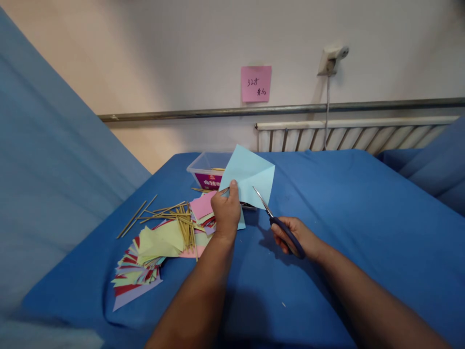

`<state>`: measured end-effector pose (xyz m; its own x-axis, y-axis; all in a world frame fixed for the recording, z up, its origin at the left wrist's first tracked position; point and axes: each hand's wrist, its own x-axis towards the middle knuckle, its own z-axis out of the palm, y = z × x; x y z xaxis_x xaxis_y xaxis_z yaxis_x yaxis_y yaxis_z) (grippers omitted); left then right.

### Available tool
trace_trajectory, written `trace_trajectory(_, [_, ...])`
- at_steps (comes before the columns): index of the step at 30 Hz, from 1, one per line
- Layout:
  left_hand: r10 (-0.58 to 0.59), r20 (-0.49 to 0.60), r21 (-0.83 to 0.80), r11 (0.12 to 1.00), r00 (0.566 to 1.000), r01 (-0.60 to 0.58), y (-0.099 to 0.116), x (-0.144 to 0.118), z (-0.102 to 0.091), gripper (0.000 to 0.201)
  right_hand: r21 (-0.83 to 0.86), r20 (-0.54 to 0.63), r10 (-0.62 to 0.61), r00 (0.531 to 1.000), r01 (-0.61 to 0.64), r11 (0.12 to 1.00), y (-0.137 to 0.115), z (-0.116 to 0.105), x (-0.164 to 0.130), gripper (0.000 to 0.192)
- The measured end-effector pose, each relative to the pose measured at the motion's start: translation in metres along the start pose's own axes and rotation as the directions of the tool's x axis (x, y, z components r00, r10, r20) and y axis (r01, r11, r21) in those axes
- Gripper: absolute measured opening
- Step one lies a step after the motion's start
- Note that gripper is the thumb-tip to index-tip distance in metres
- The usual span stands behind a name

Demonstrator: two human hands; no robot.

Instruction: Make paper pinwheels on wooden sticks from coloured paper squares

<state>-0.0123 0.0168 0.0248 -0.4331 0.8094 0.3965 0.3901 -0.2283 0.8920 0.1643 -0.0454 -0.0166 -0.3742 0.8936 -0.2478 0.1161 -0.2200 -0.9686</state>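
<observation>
My left hand [226,209] pinches the lower left corner of a light blue square of paper [250,177], holding it up above the blue cloth. My right hand [295,236] grips dark-handled scissors [278,223], whose blades point up and left and touch the paper's lower right edge. Just left of my left hand lie a pink sheet [201,204] and a heap of coloured paper pieces [147,259].
Thin wooden sticks [174,215] lie scattered across the papers. A clear plastic box [207,172] with a purple label stands behind the blue paper. A blue cloth [348,223] covers the surface. On the wall hang a pink note [256,84], a rail and a radiator [356,135].
</observation>
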Motion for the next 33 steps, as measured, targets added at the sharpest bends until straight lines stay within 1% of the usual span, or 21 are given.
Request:
trace_trajectory(4, [0.024, 0.005, 0.023, 0.999, 1.0, -0.024, 0.001, -0.001, 0.0, 0.046, 0.015, -0.009, 0.0, 1.0, 0.0, 1.0, 0.004, 0.0, 0.002, 0.044])
trace_trajectory(8, [0.013, 0.006, 0.023, 1.0, 1.0, -0.013, 0.0, -0.001, 0.0, 0.047, 0.026, -0.014, 0.01, 1.0, -0.01, 1.0, 0.003, 0.001, 0.002, 0.042])
trace_trajectory(13, [0.01, -0.002, -0.023, 1.0, 1.0, -0.01, 0.001, -0.002, 0.0, 0.046, 0.006, -0.027, -0.003, 1.0, 0.003, 1.0, -0.001, 0.001, 0.001, 0.044])
trace_trajectory(22, [0.035, 0.006, 0.011, 0.999, 0.999, -0.035, 0.003, -0.001, -0.001, 0.044, -0.046, -0.028, -0.02, 0.999, 0.019, 0.999, -0.003, -0.002, -0.002, 0.044])
trace_trajectory(25, [0.014, 0.009, -0.004, 1.0, 1.0, -0.014, 0.002, 0.0, -0.001, 0.045, -0.056, 0.0, -0.035, 0.999, 0.034, 0.998, 0.0, -0.002, -0.001, 0.041])
trace_trajectory(27, [-0.018, 0.005, -0.047, 0.999, 1.0, 0.019, 0.001, 0.0, -0.001, 0.044, -0.053, 0.033, -0.044, 0.999, 0.045, 0.998, 0.002, -0.002, -0.001, 0.04])
trace_trajectory(30, [-0.081, -0.014, -0.146, 0.986, 0.997, 0.078, -0.001, 0.003, -0.002, 0.042, -0.053, 0.108, -0.047, 0.993, 0.053, 0.997, 0.002, -0.004, -0.002, 0.039])
trace_trajectory(33, [-0.153, -0.043, -0.275, 0.952, 0.987, 0.136, -0.003, 0.008, -0.002, 0.038, -0.071, 0.207, -0.046, 0.977, 0.062, 0.996, -0.001, -0.014, -0.007, 0.04])
